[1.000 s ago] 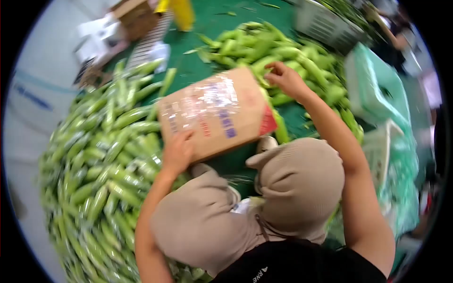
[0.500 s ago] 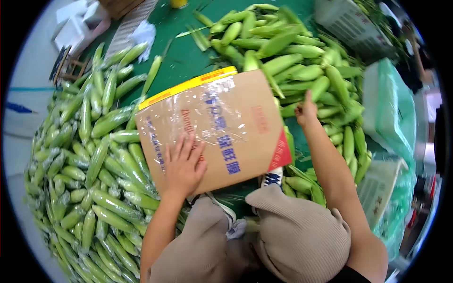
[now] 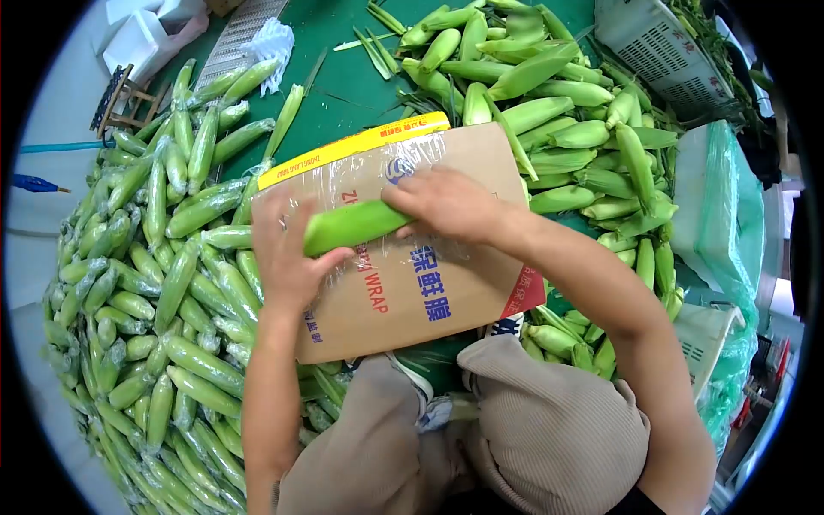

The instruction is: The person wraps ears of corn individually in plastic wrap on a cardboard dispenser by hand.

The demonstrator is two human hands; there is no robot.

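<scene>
A green ear of corn in its husk (image 3: 356,226) lies crosswise over a cardboard box topped with clear plastic film (image 3: 481,275). My right hand (image 3: 446,206) is closed around the corn's right end. At the other end is my left hand (image 3: 287,245), blurred, with fingers apart and thumb stretched out below the corn; whether it presses on the husk is unclear. The box rests in front of my knees, with a yellow printed strip (image 3: 356,150) along its far edge.
Film-wrapped corn (image 3: 202,373) is heaped on the left. Unwrapped corn (image 3: 558,137) is piled at the back right, beside a grey crate (image 3: 661,51). A green plastic-lined container (image 3: 712,197) stands at the right. A small wooden stool (image 3: 129,107) and white foam boxes (image 3: 142,47) are at the far left.
My right hand has come from the corn pile to above the box, bringing an ear of corn. My left hand has moved up and left from the film to the corn's left end.
</scene>
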